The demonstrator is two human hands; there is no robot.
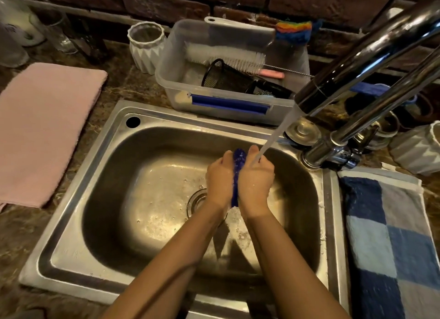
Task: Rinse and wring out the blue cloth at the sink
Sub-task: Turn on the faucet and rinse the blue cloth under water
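At frame centre, over the sink [100, 225], we clench the blue cloth [238, 173] between left hand [220, 183] and right hand [256, 180]; tap water [273, 137] seemingly strikes the right.

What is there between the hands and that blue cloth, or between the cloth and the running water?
Nothing visible: left hand and right hand press the blue cloth directly. The water stream lands on the right hand, beside the cloth.

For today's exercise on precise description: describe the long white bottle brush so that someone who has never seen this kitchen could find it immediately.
Start at the stainless steel sink and look past its far rim to the clear plastic tub on the counter. Lying across the tub, above a black mesh cup, is the long white bottle brush. It alone has thick white bristles on a twisted wire stem, unlike the rainbow-headed brush resting on the tub's rim.
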